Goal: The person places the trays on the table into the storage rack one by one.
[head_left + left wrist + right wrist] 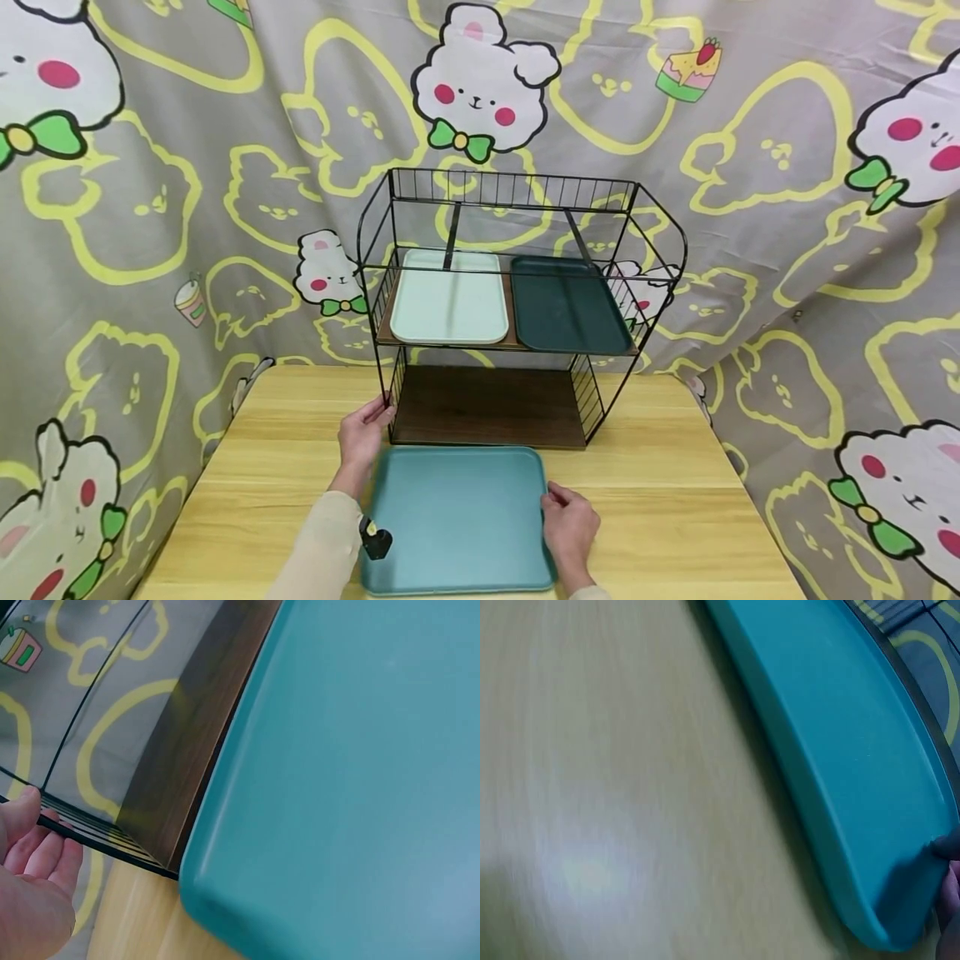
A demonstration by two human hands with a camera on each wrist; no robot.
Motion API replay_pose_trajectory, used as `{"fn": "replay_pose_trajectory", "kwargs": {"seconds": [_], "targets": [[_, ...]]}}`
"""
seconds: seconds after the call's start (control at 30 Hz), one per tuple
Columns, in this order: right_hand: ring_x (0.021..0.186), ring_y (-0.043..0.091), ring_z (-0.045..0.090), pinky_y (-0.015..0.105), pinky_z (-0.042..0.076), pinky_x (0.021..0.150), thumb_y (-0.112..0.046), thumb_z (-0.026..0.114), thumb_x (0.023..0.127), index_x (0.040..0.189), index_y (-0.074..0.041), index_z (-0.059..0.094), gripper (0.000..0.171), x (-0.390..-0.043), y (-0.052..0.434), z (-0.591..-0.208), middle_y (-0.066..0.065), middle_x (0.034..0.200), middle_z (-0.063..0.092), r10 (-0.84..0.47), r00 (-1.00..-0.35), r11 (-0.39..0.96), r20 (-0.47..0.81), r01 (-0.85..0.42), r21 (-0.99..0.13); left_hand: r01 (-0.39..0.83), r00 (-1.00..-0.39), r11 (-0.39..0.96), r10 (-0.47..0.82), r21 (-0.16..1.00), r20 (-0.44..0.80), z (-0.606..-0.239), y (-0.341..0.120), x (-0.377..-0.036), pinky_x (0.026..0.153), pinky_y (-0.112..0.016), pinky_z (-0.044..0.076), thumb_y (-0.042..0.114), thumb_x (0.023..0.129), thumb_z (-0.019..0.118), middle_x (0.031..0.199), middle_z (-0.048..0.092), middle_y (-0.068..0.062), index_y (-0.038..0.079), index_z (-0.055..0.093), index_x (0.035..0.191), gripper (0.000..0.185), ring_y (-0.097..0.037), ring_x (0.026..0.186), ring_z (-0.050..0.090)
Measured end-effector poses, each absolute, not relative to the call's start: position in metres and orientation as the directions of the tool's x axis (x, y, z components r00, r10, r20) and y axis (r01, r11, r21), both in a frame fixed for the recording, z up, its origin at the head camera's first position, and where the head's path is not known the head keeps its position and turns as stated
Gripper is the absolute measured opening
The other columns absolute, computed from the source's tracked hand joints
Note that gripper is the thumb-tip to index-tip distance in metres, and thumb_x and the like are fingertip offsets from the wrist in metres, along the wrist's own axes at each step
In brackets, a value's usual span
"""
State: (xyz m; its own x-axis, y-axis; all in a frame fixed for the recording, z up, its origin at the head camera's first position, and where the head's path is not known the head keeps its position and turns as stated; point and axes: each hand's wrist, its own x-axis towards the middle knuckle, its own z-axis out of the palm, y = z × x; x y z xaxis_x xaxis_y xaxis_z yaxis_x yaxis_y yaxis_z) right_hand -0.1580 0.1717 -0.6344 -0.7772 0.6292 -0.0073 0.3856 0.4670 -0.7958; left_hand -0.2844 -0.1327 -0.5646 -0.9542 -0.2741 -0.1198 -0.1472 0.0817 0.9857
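A teal tray (461, 521) lies in front of a black wire rack (382, 367) on the wooden table. My right hand (570, 529) pinches the tray's right rim, thumb over the edge; the right wrist view shows only its fingertips (949, 851). With thumb and fingers, my left hand (363, 433) grips the rack's left front upright, just beyond the tray's far left corner. In the left wrist view that hand (37, 877) curls round the black wire. On the rack's middle shelf, a pale mint tray (450, 304) lies left of a dark green tray (570, 304).
The rack's bottom shelf (487, 404) is a dark brown board close behind the teal tray. Two black bars cross the open top level. A patterned curtain (247, 208) hangs behind and on both sides of the wooden table (667, 500).
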Motion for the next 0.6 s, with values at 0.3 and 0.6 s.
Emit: {"fn": "replay_pose_trajectory", "kwargs": {"seconds": [0.3, 0.6], "targets": [[0.079, 0.019, 0.068, 0.039, 0.054, 0.073, -0.01, 0.085, 0.086, 0.106, -0.003, 0.084, 0.021, -0.146, 0.182, -0.634, 0.006, 0.086, 0.075, 0.573, -0.815, 0.583, 0.081, 0.337, -0.739, -0.157, -0.954, 0.079, -0.271, 0.984, -0.131, -0.564, -0.134, -0.284, 0.122, -0.047, 0.044, 0.011, 0.101, 0.073, 0.139, 0.067, -0.018, 0.003, 0.067, 0.14, 0.041, -0.036, 0.139, 0.06], [0.08, 0.024, 0.07, 0.041, 0.055, 0.074, -0.011, 0.082, 0.089, 0.102, -0.006, 0.085, 0.015, -0.144, 0.181, -0.639, 0.005, 0.084, 0.076, 0.589, -0.799, 0.6, 0.119, 0.335, -0.726, -0.156, -0.955, 0.091, -0.268, 0.983, -0.127, -0.564, -0.134, -0.283, 0.123, -0.048, 0.043, 0.011, 0.101, 0.072, 0.138, 0.067, -0.019, 0.002, 0.067, 0.14, 0.041, -0.036, 0.14, 0.059]]}}
